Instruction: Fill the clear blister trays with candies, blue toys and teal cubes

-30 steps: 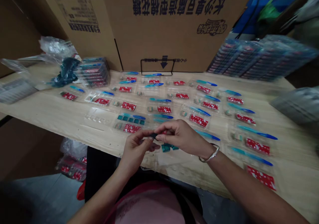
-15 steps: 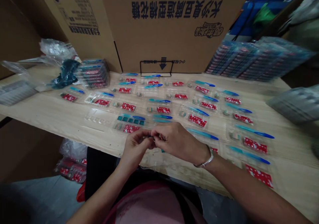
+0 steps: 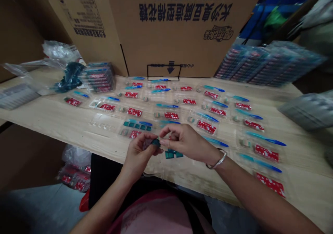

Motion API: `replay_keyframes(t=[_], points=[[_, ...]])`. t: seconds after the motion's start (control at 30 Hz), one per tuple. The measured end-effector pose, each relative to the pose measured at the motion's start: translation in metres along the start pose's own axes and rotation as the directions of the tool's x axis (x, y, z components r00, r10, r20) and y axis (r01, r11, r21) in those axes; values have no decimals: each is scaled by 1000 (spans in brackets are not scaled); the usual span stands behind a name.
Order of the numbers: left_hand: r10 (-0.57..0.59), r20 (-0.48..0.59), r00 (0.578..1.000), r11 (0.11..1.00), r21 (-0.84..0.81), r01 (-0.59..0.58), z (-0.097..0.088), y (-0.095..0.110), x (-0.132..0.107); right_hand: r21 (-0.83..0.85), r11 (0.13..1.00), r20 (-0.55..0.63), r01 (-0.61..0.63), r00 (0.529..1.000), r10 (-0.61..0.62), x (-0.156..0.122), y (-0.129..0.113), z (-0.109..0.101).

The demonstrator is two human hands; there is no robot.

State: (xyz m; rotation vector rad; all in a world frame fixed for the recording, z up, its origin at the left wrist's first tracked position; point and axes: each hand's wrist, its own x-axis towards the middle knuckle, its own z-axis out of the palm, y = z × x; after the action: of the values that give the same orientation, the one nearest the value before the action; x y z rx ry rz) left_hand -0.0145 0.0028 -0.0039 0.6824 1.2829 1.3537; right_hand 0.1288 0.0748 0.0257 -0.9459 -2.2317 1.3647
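Observation:
My left hand is closed, thumb and fingers pinching a small dark teal piece. Thumb and forefinger of my right hand are pinched together right at the edge of that piece; what lies between their tips is too small to make out. Several teal square pieces rest on the table just below my right hand. Beyond my left hand lies a clear tray with a row of teal squares, a blue stick and a red spotted packet.
Rows of clear trays with red packets and blue sticks cover the wooden table. Stacked filled packs stand back left, more stacks back right. Empty-looking trays sit at the right edge. A large carton rises behind.
My right hand has shifted slightly right and its fingers have loosened from a tight curl. The dark teal piece in my left hand and the squares on the table now show.

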Motion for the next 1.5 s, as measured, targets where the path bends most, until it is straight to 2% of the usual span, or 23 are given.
replay_keyframes(t=[0.23, 0.33, 0.43, 0.53, 0.63, 0.73, 0.8, 0.83, 0.9, 0.97, 1.03, 1.17, 1.33, 1.4, 1.5], points=[[27, 19, 999, 999, -26, -27, 1, -8, 0, 205, 974, 213, -92, 976, 47, 6, 4, -7], [18, 78, 997, 999, -33, -16, -2, -8, -2, 248, 963, 269, -105, 963, 35, 5, 4, -7], [-64, 183, 981, 996, -51, 74, -9, -4, -2, 135, 990, 234, -45, 972, 13, 2, 4, -9], [-107, 170, 980, 993, -33, 114, -13, -1, -1, -56, 992, 176, 110, 979, -99, -2, -1, -12], [-75, 128, 989, 997, -5, 76, -13, -2, 0, -232, 927, 218, 295, 945, -246, -6, -8, -9], [-42, 134, 990, 999, -28, 46, -11, -4, 2, -347, 853, 256, 389, 915, -313, -8, -12, -6], [-31, 141, 990, 998, -49, 38, -11, -5, 3, -324, 857, 226, 401, 912, -342, -8, -10, -6], [-27, 140, 990, 998, -52, 35, -12, -4, 3, -281, 881, 176, 381, 923, -342, -8, -7, -7], [-28, 135, 990, 999, -39, 34, -12, -4, 4, -173, 939, 11, 298, 954, -301, -5, -1, -10], [-32, 131, 991, 999, -24, 35, -13, -5, 4, -103, 969, -150, 224, 960, -238, 0, 5, -10], [-17, 131, 991, 1000, -24, 20, -11, -8, 6, -97, 972, -213, 212, 950, -228, 4, 8, -7], [35, 101, 994, 999, -9, -34, -8, -16, 7, -53, 974, -186, 222, 956, -228, 8, 9, 3], [-35, 162, 986, 999, 4, 35, -6, -12, 6, 104, 954, -143, 282, 953, -266, 6, 14, 1], [-27, 179, 984, 1000, 3, 27, -6, -9, 4, 88, 943, -134, 322, 942, -309, 6, 14, -1], [-2, 173, 985, 1000, -1, 3, -6, -6, 3, -38, 928, -132, 372, 918, -373, 5, 12, 0]])
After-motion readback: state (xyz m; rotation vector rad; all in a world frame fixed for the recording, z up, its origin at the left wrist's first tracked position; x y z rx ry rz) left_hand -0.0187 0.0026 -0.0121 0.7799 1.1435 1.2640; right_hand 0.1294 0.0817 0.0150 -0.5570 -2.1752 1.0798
